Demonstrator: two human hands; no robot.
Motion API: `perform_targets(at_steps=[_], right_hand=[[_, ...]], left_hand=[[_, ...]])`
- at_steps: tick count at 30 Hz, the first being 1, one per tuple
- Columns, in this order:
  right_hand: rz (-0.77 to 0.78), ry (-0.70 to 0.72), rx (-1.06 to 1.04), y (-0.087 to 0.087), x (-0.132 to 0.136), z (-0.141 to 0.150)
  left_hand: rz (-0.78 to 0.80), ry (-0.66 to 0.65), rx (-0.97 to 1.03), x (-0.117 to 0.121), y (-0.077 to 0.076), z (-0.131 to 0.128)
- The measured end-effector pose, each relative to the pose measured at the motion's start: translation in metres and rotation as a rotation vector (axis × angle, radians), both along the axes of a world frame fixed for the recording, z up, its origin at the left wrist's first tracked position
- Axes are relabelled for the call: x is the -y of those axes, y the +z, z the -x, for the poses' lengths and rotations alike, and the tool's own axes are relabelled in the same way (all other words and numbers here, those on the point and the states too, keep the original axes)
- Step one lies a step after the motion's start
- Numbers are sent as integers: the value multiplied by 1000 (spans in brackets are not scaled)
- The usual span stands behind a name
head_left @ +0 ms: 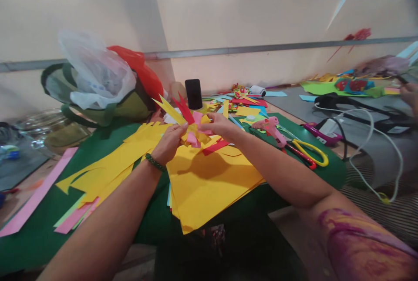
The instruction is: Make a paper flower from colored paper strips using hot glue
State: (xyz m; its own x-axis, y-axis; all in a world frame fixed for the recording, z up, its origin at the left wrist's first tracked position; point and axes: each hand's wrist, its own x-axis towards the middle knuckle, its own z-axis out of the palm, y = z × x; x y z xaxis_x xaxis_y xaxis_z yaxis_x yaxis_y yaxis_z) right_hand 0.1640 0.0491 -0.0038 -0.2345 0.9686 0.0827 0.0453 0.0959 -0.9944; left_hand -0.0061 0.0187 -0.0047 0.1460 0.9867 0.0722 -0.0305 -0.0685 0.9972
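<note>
A paper flower with yellow and pink folded petals is held up between my two hands. Pointed yellow and red paper strips stick out from its far left side. My left hand pinches its left edge, a green bead bracelet on the wrist. Closed on the petals at the right is my right hand; some of its fingertips are hidden. Just below lies a stack of yellow paper sheets, with a red paper piece on it.
Cut yellow strips lie left on the green cloth. Right are a pink glue gun and scissors with yellow and red handles. Behind stand a phone and a bag. Another person's hand shows far right.
</note>
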Motion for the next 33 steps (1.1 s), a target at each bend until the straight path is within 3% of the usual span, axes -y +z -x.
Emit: perform_targets(at_steps=[7, 16, 24, 29, 33], right_hand=[[-73, 29, -75, 4, 3, 1], [-66, 9, -64, 7, 7, 6], [-104, 12, 0, 0, 1, 4], [-146, -6, 96, -3, -2, 3], [-125, 1, 5, -6, -6, 3]], left_hand=[[-25, 49, 97, 0, 4, 2], [0, 8, 44, -1, 2, 2], [-89, -53, -37, -6, -5, 8], [-75, -60, -64, -9, -11, 11], [-1, -53, 48, -9, -7, 10]])
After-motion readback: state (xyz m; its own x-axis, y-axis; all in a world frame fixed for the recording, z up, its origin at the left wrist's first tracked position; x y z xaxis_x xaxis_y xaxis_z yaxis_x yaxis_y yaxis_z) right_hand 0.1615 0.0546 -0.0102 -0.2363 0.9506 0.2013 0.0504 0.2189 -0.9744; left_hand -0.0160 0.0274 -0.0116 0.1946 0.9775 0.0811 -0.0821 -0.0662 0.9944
